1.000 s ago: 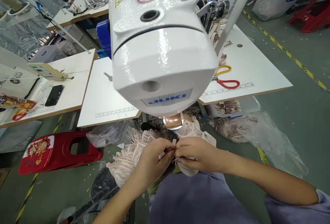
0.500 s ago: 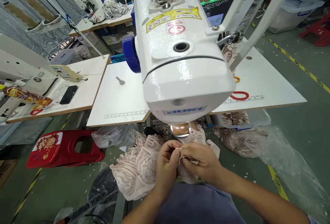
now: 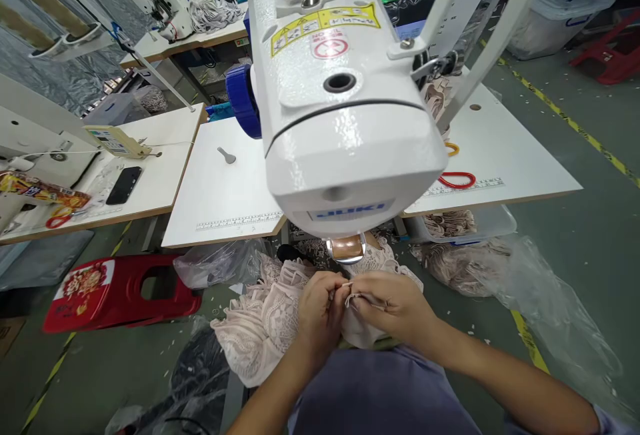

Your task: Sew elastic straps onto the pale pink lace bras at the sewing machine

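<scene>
A heap of pale pink lace bras (image 3: 260, 328) lies furthest left, its near part close beside the left forearm. Next to it, the left hand (image 3: 320, 311) has its thumb and index finger drawn together at the left end of a narrow pale fabric strip (image 3: 352, 296), pinching it with no open gap visible; how firmly is hidden. The strip lies directly between the two sets of fingertips, its short visible length running roughly crosswise from one hand to the other, with a curled part just below. Both hands touch it, so neither is clearly nearer. Smooth pale cloth (image 3: 359, 329) hangs below the strip, between the hands, and lace fabric (image 3: 377, 258) lies just beyond them, near the front of the white JUKI sewing machine (image 3: 350, 155). On the right, the right hand (image 3: 397, 305) grasps the strip between thumb and bent index finger; its other fingers are curled, and what they cover cannot be told.
</scene>
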`<action>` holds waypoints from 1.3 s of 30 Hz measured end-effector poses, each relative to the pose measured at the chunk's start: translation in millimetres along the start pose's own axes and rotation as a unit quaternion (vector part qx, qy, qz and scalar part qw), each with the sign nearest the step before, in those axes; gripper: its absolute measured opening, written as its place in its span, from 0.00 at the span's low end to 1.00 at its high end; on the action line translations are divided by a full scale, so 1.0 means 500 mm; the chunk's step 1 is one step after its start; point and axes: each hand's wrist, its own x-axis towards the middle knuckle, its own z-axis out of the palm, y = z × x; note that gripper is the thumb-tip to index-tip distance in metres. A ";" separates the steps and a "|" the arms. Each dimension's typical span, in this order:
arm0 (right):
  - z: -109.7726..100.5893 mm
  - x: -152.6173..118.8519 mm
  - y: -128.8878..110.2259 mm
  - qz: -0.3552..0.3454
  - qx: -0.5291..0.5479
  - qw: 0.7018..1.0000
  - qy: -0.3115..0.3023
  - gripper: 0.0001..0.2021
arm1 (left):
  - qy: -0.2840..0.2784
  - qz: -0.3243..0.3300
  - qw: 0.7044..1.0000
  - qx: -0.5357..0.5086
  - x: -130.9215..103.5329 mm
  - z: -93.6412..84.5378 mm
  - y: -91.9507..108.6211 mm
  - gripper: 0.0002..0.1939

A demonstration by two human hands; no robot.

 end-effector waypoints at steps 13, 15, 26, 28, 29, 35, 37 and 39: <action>-0.057 0.033 0.000 0.016 -0.214 0.977 0.006 0.11 | -0.040 0.064 0.995 0.058 0.012 -0.013 0.030 0.05; -0.066 0.039 -0.007 0.013 -0.202 0.979 -0.036 0.11 | -0.058 0.109 0.990 0.070 0.018 -0.023 0.038 0.06; -0.103 0.055 -0.035 0.152 -0.020 0.974 -0.164 0.08 | -0.098 0.086 0.991 0.018 0.039 -0.042 0.036 0.05; -0.106 0.057 -0.036 0.160 -0.011 0.970 -0.185 0.08 | -0.098 0.084 0.992 -0.002 0.039 -0.042 0.035 0.05; -0.107 0.057 -0.036 0.164 -0.005 0.967 -0.194 0.08 | -0.099 0.083 0.992 -0.007 0.039 -0.042 0.034 0.05; -0.111 0.059 -0.038 0.192 0.033 0.959 -0.205 0.07 | -0.155 0.055 0.985 0.055 0.053 -0.047 0.028 0.11; -0.110 0.058 -0.035 0.194 0.044 0.958 -0.205 0.06 | -0.208 0.058 0.973 0.078 0.062 -0.051 0.024 0.15; -0.107 0.056 -0.031 0.180 0.044 0.962 -0.202 0.06 | -0.241 0.077 0.962 0.100 0.071 -0.053 0.019 0.20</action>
